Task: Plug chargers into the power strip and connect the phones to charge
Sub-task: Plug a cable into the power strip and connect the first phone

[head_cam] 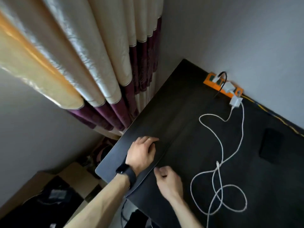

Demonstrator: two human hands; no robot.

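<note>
Power strip (209, 83), orange, at far edge of dark desk (181, 99) against wall, white chargers (236, 101) plugged in. White cable (243, 122) looped across desktop. Left hand (141, 153) palm-down, right hand (169, 180) curled alongside; grasp of either impossible to tell.

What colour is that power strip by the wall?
The power strip is bright orange. The head view shows it best.

Beyond the right hand (167, 180) the power strip (208, 83) is orange, its chargers (236, 101) white; the cable (220, 145) to that hand's right is white. Curtains (98, 63) beyond the left hand (141, 153) are cream with purple bands.
</note>
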